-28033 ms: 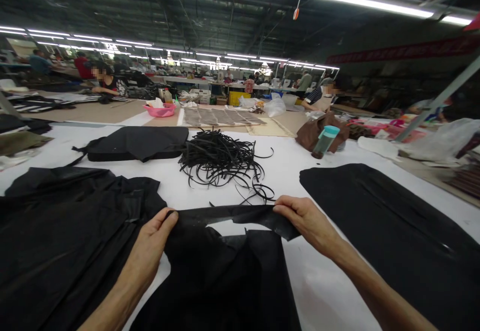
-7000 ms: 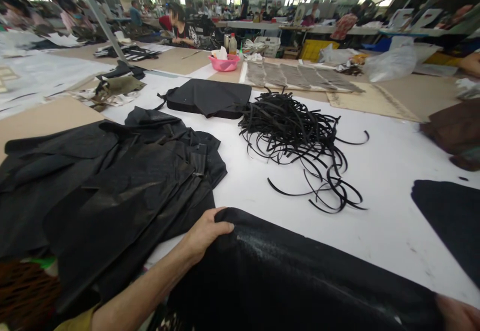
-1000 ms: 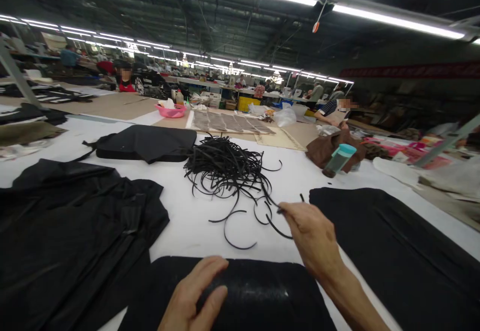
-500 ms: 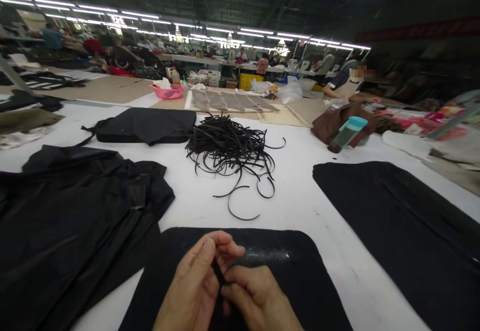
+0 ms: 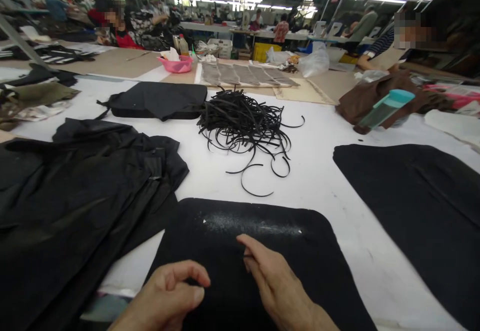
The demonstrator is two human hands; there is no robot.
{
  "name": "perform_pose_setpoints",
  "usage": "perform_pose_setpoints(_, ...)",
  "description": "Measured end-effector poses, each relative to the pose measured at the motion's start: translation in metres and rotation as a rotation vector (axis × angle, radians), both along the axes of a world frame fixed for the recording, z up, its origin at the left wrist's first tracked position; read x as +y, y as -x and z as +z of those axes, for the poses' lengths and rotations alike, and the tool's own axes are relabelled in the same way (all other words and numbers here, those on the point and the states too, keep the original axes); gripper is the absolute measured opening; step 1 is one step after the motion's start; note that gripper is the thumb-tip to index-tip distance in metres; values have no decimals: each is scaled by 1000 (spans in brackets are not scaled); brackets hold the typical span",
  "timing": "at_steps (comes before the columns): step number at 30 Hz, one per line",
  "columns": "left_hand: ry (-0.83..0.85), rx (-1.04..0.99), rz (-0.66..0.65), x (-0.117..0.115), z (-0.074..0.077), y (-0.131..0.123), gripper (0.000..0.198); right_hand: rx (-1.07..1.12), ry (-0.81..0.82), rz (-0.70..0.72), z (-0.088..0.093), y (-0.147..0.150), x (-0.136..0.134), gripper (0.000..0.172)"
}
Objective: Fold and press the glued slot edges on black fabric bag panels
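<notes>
A black fabric panel (image 5: 285, 236) with rounded corners lies in front of me, pale dusty marks along its far edge. My left hand (image 5: 170, 291) hovers over its left part, thumb and forefinger curled close together. Whatever they pinch, if anything, is lost against the black. To the right, my right hand (image 5: 277, 281) is held above the panel with fingers stretched out, and I make out nothing in it. The hands are apart. Beyond the panel is a tangled heap of narrow black strips (image 5: 243, 121), with a few loose curled ones nearer me.
Black fabric (image 5: 93, 186) is bunched on the left, and another black panel (image 5: 408, 191) lies right. A black padded piece (image 5: 150, 101) sits behind. A teal-lidded bottle (image 5: 388, 108) leans on a brown bag (image 5: 360, 98). Farther off are a pink basket (image 5: 176, 65) and several people.
My hands have moved apart; the short black strip between them earlier no longer shows. The right fingers have straightened. The camera has tilted down, showing more of the panel.
</notes>
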State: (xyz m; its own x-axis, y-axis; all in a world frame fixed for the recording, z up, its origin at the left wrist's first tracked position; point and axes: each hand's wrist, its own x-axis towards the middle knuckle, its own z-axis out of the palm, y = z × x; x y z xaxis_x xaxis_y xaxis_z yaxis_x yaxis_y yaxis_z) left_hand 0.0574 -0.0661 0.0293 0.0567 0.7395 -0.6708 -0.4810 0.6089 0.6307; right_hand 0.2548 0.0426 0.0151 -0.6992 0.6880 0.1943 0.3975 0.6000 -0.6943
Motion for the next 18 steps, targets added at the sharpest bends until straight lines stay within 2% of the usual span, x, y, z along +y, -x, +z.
perform_pose_setpoints(4, -52, 82, -81, 14, 1, -9, 38, -16, -466, 84, -9, 11, -3, 45)
perform_pose_setpoints(6, -78, 117, -98, 18, 2, -9, 38, -64, -588, 95, -10, 15, -4, 44)
perform_pose_setpoints(10, -53, 74, -53, 21, -1, -12, 37, -114, -661, 110, -6, 21, -6, 40)
perform_pose_setpoints(14, -3, 41, -99, 21, -8, -17, 41, -148, -686, 150, -7, 29, -11, 38)
perform_pose_setpoints(16, 15, 42, -110, 22, -13, -16, 39, -143, -658, 174, -11, 31, -15, 37)
perform_pose_setpoints(18, 11, 126, -145, 23, -17, -12, 36, -126, -501, 178, -15, 27, -17, 34)
